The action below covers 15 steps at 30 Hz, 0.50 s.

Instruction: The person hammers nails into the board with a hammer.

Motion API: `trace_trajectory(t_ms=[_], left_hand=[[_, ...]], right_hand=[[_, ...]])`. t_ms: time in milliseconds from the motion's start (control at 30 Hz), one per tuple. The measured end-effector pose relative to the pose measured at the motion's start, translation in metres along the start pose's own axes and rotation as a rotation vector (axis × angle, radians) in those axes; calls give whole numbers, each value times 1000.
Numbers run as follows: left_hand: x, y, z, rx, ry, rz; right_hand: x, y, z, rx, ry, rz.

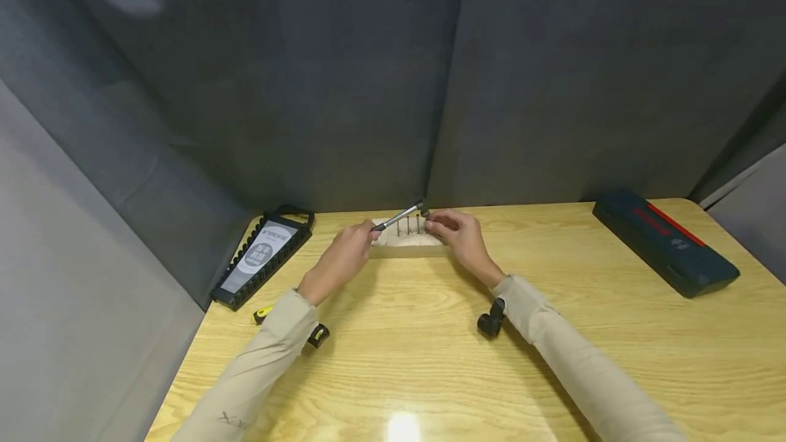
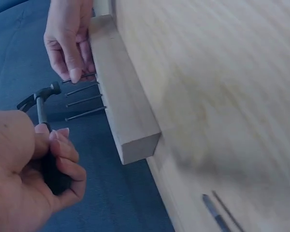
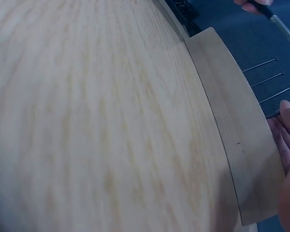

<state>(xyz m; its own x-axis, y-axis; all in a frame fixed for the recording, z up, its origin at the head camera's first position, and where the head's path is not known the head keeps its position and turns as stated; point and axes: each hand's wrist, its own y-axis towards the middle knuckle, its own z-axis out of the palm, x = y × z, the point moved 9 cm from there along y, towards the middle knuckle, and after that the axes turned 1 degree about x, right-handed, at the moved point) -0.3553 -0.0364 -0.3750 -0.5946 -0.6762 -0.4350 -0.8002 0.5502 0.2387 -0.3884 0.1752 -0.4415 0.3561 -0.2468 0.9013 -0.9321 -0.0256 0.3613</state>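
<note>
A pale wooden block (image 1: 410, 251) lies near the back edge of the table, with a row of nails (image 2: 84, 100) standing in its top. My left hand (image 1: 344, 251) grips a small claw hammer (image 1: 396, 217) by its black handle. The hammer's head (image 2: 48, 91) hovers close over the nail at the row's right end. That nail (image 2: 89, 75) is pinched between the thumb and fingers of my right hand (image 1: 463, 237), which sits against the block. Three more nails stand free to the left of it, roughly upright. In the right wrist view my right palm is cut off by the frame.
On the left of the wooden table (image 1: 417, 333) lies a black wrench rack (image 1: 260, 258) with a white label. A yellow and black tool (image 1: 264, 312) is partly hidden under my left forearm. A dark case (image 1: 666, 241) with a red stripe lies far right. Grey curtain (image 1: 344, 87) hangs behind.
</note>
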Motion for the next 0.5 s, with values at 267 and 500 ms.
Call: trace_trajectory(t_ms=[267, 500], left_hand=[[-13, 0, -30, -232, -16, 86], [-20, 13, -1, -86, -23, 81]], right_hand=[[2, 1, -1, 15, -14, -18], [5, 3, -7, -5, -9, -54]])
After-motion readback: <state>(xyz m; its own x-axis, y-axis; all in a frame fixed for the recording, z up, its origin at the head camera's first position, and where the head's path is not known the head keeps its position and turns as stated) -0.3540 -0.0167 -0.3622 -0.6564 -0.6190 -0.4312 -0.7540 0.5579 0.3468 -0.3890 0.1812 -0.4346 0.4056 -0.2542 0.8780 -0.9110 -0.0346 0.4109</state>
